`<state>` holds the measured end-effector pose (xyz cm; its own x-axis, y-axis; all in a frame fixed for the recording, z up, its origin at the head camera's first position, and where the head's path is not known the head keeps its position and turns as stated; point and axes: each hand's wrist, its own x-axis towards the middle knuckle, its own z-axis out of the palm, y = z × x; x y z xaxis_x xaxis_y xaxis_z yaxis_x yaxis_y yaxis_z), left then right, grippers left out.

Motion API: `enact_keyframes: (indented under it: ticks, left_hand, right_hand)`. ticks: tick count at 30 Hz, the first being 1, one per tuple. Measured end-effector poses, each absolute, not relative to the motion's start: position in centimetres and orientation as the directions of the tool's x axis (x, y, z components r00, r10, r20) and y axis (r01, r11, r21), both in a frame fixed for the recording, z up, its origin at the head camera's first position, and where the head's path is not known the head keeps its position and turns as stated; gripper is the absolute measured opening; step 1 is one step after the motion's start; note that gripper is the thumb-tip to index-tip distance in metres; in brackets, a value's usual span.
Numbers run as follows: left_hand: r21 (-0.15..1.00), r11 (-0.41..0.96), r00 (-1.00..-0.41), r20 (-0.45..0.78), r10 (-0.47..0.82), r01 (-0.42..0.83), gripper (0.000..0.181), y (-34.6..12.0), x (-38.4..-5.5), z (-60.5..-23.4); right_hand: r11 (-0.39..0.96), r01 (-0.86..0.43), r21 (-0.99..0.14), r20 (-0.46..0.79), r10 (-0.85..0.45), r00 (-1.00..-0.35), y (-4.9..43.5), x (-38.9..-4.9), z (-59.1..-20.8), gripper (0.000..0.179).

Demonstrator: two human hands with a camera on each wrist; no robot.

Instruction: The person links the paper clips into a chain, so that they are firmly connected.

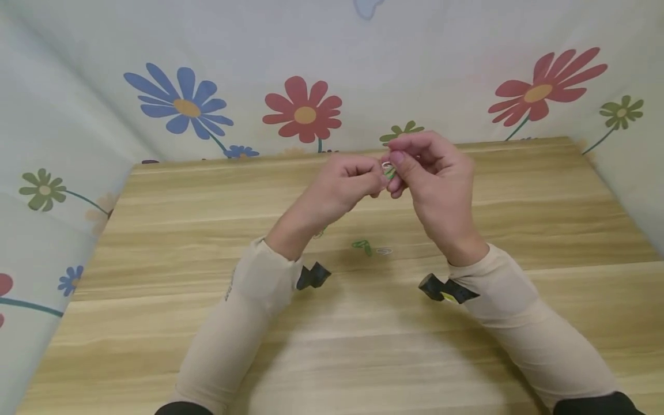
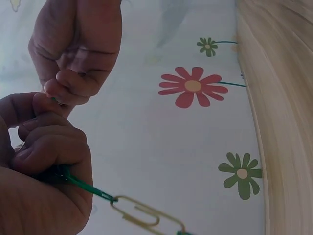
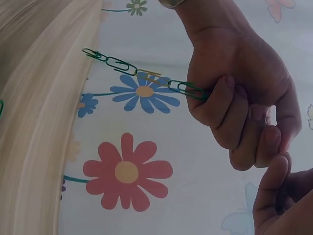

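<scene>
1. Head view: the left hand (image 1: 342,184) and the right hand (image 1: 441,178) meet at the fingertips, raised over the wood-grain surface (image 1: 363,357).
2. Small paper clips (image 1: 389,172), one green and one white, show between the fingertips of both hands. The fingers cover most of them; whether they are linked cannot be told.
3. Left hand: fingers curled, gripping a chain of paper clips (image 2: 88,187). The upper part of the chain is concealed inside the fist.
4. Right hand: thumb and forefinger pinch at the small clips, just beside the left fingertips. In the left wrist view only a speck of green is visible at this pinch.
5. The chain hangs free from the little-finger side of the left hand. The right wrist view shows green links and one yellowish link; the left wrist view cuts the chain off at the lower edge.
6. Between the wrists, nearer the person than the hands, lie green clips (image 1: 367,248) and a white clip (image 1: 384,251). Their exact count is hard to make out.
7. Just beside the left wrist, a faint clip (image 1: 319,234) is partly hidden; whether it belongs to the chain cannot be told.
</scene>
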<state>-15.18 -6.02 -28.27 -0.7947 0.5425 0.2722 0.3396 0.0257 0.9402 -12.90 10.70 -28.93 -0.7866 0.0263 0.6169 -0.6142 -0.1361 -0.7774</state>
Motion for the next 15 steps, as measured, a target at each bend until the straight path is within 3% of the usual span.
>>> enact_keyframes:
  ticks: [4,9,15]
  left_hand:
    - [0.927,0.02,-0.777,0.302,0.552,0.374,0.024,-5.88,-15.16,-28.32]
    - [0.934,0.032,-0.786,0.28,0.551,0.355,0.023,-6.25,-15.12,-28.3]
    - [0.955,0.008,-0.738,0.224,0.637,0.297,0.023,-6.83,-15.45,-28.27]
  right_hand:
    - [-0.221,-0.557,-0.801,0.56,0.054,-0.827,10.79,-12.94,-28.71,0.006]
    - [-0.298,-0.477,-0.827,0.481,0.066,-0.874,10.8,-13.0,-28.72,0.018]
    - [-0.189,-0.563,-0.805,0.554,0.1,-0.826,11.19,-13.27,-28.51,0.019]
